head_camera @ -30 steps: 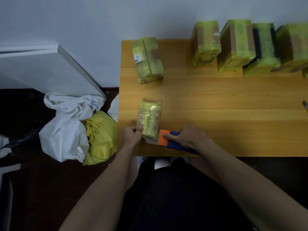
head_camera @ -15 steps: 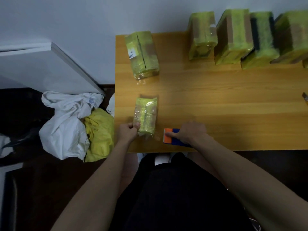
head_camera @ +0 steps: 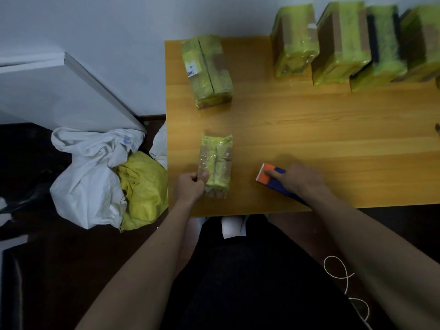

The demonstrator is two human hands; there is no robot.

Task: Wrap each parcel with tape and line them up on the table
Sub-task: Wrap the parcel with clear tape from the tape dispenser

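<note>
Parcel [head_camera: 216,166], small and wrapped in yellow-green tape, lies near the front left corner of the wooden surface [head_camera: 309,129]. The left hand [head_camera: 190,186] has its grip closed on the parcel's near left edge, thumb against the wrap. The right hand [head_camera: 296,181] grasps the orange and blue tape dispenser [head_camera: 270,177], which rests on the surface apart from the parcel. A larger wrapped parcel [head_camera: 206,71] lies farther back, and a row of wrapped parcels [head_camera: 357,41] stands by the wall. White and yellow bags [head_camera: 104,179] sit on the floor at left.
</note>
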